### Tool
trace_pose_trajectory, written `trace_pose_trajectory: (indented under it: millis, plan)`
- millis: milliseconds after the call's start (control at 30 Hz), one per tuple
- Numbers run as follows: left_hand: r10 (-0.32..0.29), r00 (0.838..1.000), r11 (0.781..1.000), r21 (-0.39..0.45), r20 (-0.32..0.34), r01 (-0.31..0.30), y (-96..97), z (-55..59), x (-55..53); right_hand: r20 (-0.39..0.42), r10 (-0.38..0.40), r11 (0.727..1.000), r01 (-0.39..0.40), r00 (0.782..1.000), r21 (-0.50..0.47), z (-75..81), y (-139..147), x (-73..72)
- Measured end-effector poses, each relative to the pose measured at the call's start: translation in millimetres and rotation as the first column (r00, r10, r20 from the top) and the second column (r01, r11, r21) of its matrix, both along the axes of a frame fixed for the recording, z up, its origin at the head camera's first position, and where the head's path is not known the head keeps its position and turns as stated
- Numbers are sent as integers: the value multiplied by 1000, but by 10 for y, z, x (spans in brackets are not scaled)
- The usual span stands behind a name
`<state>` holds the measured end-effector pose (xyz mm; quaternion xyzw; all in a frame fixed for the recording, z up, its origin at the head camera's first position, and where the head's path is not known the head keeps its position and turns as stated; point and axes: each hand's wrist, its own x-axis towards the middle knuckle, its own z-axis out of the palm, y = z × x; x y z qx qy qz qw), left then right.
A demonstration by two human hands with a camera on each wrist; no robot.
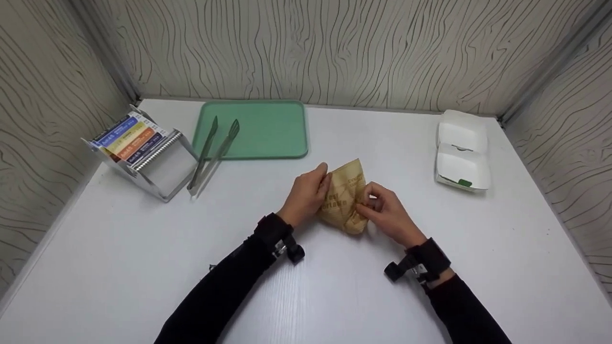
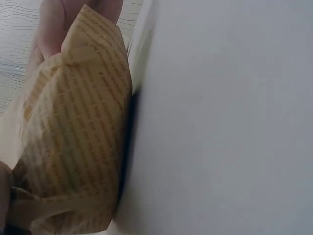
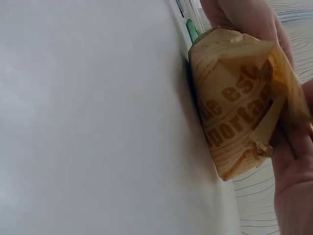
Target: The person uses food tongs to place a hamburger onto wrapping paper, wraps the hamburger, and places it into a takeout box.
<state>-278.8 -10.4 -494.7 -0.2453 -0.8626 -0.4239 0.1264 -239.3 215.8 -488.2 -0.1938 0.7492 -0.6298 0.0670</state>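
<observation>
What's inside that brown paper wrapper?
Nothing inside the brown paper wrapper shows, only its printed, folded paper, held by the left hand and pinched by the right hand. Any contents are covered.

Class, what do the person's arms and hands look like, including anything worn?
The left hand and right hand wear no gloves. The sleeves are long and black. Two black wrist bands each carry a small black camera on a short mount.

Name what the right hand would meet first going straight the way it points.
The right hand would meet the paper-wrapped bundle first, which it pinches; beyond it, probably the left hand, though depth is unclear.
</observation>
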Motion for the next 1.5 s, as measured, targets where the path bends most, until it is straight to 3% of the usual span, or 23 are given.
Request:
trace_pose_trajectory:
  millis: [100, 333, 467, 667, 700, 767, 833, 900, 933, 967, 1033, 1133, 1200, 1333, 1500]
  plan:
    - [37, 999, 999, -3, -27, -37, 25, -5, 35, 14, -63, 997, 64, 998, -35, 4, -32, 1]
    - [82, 995, 997, 18, -57, -81, 55, -19, 77, -102, -198, 980, 194, 975, -47, 13, -119, 39]
    - [68, 998, 997, 33, -15, -67, 62, -16, 78, -134, -242, 970, 238, 961, -44, 23, -183, 79]
    - [32, 999, 999, 36, -23, -31, 70, -13, 94, -128, -330, 944, 328, 935, -34, 35, -243, 107]
    - [32, 999, 999, 38, -26, -31, 73, -16, 105, -145, -355, 934, 356, 924, -22, 39, -261, 121]
    - [35, 999, 998, 48, -15, -34, 75, -22, 126, -249, -406, 902, 429, 879, 48, 57, -317, 167]
    - [42, 999, 998, 56, -3, -42, 79, -27, 141, -413, -419, 845, 514, 809, 149, 88, -389, 228]
    - [53, 999, 997, 57, 5, -54, 86, -31, 149, -596, -363, 762, 597, 716, 253, 125, -462, 286]
    - [61, 998, 997, 54, 6, -61, 92, -32, 150, -662, -311, 722, 622, 682, 303, 141, -493, 313]
    - [69, 998, 996, 50, 4, -69, 99, -31, 153, -694, -247, 696, 622, 676, 359, 153, -514, 337]
    - [81, 997, 996, 35, -1, -81, 118, -25, 163, -696, -134, 657, 589, 706, 471, 154, -528, 361]
    - [87, 996, 996, 5, 4, -87, 156, -14, 186, -594, -39, 612, 489, 804, 621, 127, -493, 361]
    - [94, 995, 996, -9, 17, -94, 177, -5, 206, -513, -13, 600, 417, 858, 683, 101, -446, 338]
    - [121, 992, 993, -15, 36, -120, 199, 12, 242, -407, 20, 631, 305, 913, 714, 51, -371, 273]
    - [121, 992, 992, -36, 31, -120, 204, 18, 267, -341, 31, 695, 225, 939, 683, 5, -339, 191]
